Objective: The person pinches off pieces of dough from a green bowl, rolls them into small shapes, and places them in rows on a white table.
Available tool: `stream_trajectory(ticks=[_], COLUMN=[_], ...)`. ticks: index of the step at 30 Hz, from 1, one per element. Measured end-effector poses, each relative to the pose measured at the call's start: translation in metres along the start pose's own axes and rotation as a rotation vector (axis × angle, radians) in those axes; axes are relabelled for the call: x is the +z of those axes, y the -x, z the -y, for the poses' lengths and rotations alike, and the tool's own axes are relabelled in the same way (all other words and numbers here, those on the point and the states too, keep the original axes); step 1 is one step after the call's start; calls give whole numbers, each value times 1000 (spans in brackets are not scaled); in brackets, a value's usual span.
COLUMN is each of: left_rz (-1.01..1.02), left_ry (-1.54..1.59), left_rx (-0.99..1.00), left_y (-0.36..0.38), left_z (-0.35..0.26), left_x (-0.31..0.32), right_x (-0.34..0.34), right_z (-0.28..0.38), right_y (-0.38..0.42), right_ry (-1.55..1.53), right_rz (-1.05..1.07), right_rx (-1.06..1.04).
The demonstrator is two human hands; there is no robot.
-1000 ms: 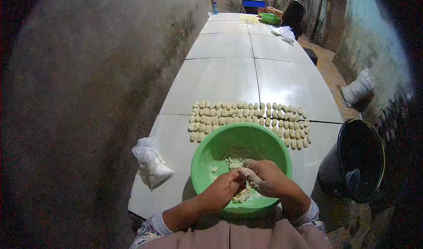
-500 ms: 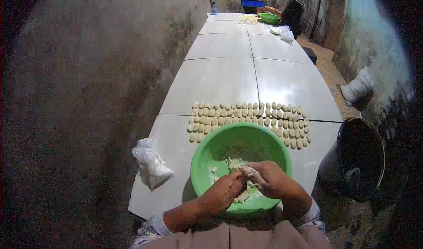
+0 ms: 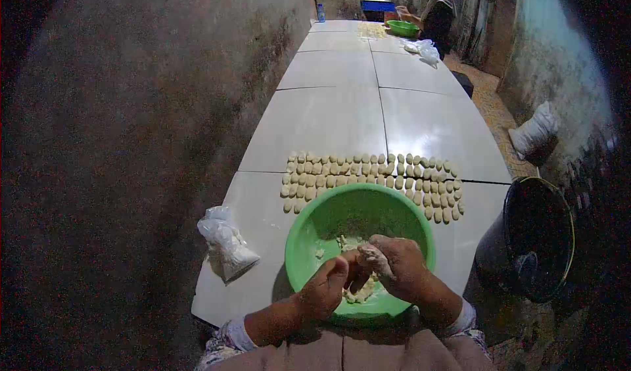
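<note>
Both hands are over a green plastic bowl (image 3: 299,236) that holds crumbly pale dough (image 3: 360,293). My left hand (image 3: 325,287) has its thumb apart from its fingers, and its fingertips reach toward the right hand. My right hand (image 3: 406,266) is curled closed around pale, floury dough (image 3: 376,260); its fingers partly hide the piece, so its full shape does not show. Just beyond the bowl, many small oval dough pieces (image 3: 309,179) lie in rows on the white tabletop (image 3: 322,121).
A clear plastic bag of white powder (image 3: 230,249) stands left of the bowl. To the right is a black bucket (image 3: 490,256). At the far end are another green bowl (image 3: 402,28), a white plastic bag (image 3: 426,50) and a person (image 3: 439,26). A wall (image 3: 164,141) runs along the left.
My left hand has drawn slightly away from the right, its thumb now spread. My right hand stays over the bowl, with its fingers turned a little.
</note>
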State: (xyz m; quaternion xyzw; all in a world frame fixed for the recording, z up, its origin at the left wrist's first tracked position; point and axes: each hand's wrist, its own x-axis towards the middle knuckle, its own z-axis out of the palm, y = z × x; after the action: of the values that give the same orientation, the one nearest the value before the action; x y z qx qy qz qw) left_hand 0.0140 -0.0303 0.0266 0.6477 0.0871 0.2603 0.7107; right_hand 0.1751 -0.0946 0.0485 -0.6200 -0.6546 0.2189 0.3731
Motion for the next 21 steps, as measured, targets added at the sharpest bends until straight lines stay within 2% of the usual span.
stream_trajectory(ticks=[1, 2, 3, 5, 7, 9, 10, 13, 14, 15, 17, 18, 21], left_rz=[-78, 25, 25, -43, -40, -49, -74, -51, -25, -23, -25, -28, -7], left_ry=[-17, 97, 97, -203, -185, -130, -104, -149, -246, -246, -185, -154, -133], left_rx=[157, -136, -137, -184, -230, -276, -231, -234, -242, -245, -249, -248, -296], left_y=[2, -1, 2, 2, 1, 3, 1, 0, 3, 3, 3, 2, 2], left_z=[10, 20, 26, 14, 10, 5, -10, -8, -1, -1, -7, -8, -10], left_x=[-1, -12, -13, -6, -5, -5, 3, 0, -4, -4, -1, -1, -6], right_x=[1, 3, 4, 5, -9, -19, -15, -5, -3, -2, 1, -6, -13], right_z=[-1, -5, -5, -4, 1, 8, -9, -18, -6, -6, -10, -8, 0], right_y=[0, 0, 0, -2, -4, -6, -3, -2, 0, -1, -2, -3, -1], right_ry=[116, 100, 99, -280, -345, -415, -306, -183, -325, -327, -554, -751, -798], right_rz=[-21, -44, -44, 30, 104, 234, 159, 175, 126, 125, 184, 284, 264], right_rx=[-10, -67, -67, -3, 53, 196, 214, 149, 97, 99, 151, 127, 155])
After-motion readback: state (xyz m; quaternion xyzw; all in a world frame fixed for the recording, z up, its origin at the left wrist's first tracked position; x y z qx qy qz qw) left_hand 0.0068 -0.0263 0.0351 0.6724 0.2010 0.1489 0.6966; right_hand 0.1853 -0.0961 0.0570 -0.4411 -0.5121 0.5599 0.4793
